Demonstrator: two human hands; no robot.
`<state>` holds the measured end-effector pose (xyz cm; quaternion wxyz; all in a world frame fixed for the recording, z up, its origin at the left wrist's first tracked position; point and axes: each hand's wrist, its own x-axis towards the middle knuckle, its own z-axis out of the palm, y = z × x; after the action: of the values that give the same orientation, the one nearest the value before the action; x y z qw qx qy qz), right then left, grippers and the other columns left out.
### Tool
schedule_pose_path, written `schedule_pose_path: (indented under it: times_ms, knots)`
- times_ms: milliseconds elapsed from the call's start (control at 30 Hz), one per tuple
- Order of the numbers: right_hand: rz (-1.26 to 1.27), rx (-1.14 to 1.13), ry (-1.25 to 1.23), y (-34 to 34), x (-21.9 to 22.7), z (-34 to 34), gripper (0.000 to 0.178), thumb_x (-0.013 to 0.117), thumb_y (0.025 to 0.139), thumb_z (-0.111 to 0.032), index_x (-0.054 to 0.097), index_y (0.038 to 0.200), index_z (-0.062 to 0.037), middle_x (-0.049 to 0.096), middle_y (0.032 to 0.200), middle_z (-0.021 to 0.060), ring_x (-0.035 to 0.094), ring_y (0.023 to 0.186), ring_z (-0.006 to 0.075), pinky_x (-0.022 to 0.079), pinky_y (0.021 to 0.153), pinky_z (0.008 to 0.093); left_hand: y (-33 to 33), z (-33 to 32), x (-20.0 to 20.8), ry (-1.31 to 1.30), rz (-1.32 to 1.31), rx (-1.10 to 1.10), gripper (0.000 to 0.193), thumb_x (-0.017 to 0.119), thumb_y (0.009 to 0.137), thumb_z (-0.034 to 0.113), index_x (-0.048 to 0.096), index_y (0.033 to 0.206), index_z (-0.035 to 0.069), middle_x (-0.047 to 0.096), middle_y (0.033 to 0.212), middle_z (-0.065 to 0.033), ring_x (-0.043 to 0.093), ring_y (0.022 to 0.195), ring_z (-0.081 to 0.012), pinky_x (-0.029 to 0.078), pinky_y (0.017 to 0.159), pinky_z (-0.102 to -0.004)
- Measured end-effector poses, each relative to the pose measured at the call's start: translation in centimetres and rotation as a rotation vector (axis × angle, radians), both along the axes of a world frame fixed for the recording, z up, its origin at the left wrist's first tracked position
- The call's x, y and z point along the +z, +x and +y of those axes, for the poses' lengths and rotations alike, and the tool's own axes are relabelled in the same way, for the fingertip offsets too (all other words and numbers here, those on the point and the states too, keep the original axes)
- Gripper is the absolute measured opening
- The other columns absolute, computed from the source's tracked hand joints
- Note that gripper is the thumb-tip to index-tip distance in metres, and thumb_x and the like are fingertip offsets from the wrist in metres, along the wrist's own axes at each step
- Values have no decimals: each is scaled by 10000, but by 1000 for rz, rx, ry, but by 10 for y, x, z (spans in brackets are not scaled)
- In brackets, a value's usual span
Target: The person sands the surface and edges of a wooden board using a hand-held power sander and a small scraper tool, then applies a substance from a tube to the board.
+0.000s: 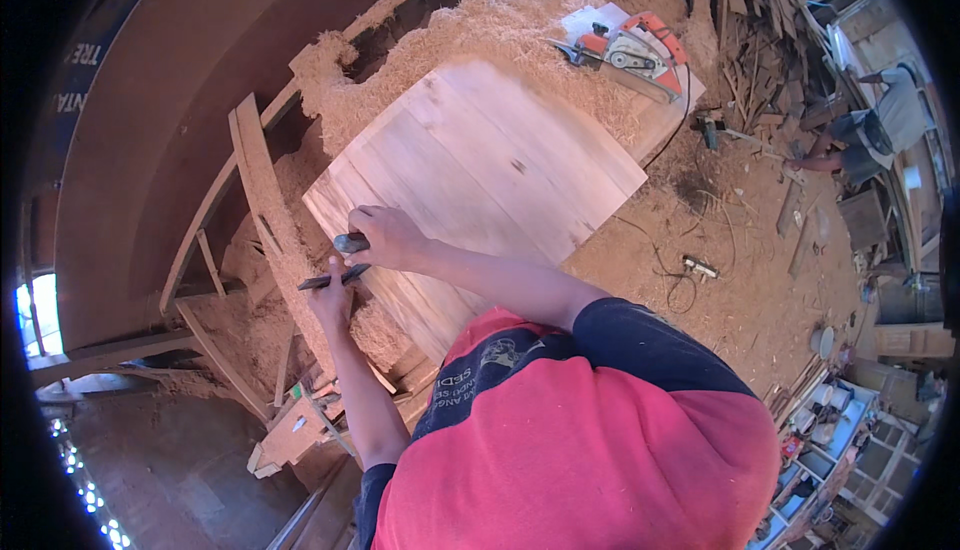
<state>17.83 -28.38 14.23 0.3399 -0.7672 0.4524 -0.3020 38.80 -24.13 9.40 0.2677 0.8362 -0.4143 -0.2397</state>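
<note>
My left hand (331, 300) is closed around a dark, narrow flat tool (337, 277), whose kind I cannot make out. Just above it, my right hand (388, 237) grips a small grey rounded block (349, 243), perhaps of stone. The two held things are close together; whether they touch is hidden by the fingers. Both hands are over the left edge of a pale wooden panel (500, 165) made of joined boards. My right forearm reaches across the panel's near part.
An orange electric planer (635, 53) rests on a board beyond the panel, its cord trailing right. Heaped wood shavings (440, 40) surround the far side. A timber frame (262, 190) stands at left. Another person (880, 120) bends at far right near scrap wood (765, 50).
</note>
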Motion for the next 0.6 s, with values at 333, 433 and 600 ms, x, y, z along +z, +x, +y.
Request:
schedule_pose_path:
  times_ms: [333, 433, 600]
  knots:
    - [-78, -147, -135, 19, -14, 11, 432, 797, 749, -329, 589, 1038, -83, 642, 977, 114, 654, 953, 333, 519, 820, 473, 8, 4, -19, -158, 0, 78, 575, 751, 897, 440, 639, 1052, -102, 701, 896, -188, 663, 817, -254, 538, 775, -391]
    - [-65, -264, -147, 24, -16, 14, 469, 797, 737, -342, 577, 1062, -85, 626, 1000, 124, 642, 969, 349, 519, 862, 476, 9, 12, -42, -376, 493, 83, 591, 731, 933, 334, 501, 1276, -89, 666, 1060, -215, 665, 882, -272, 533, 806, -398]
    - [-62, -166, -90, -37, -38, 21, 426, 772, 808, -366, 599, 1072, -80, 609, 1097, 145, 612, 1066, 342, 532, 860, 452, -103, 37, 5, -745, 189, -33, 518, 704, 958, 245, 424, 1278, -50, 562, 1145, -190, 604, 920, -242, 507, 833, -370]
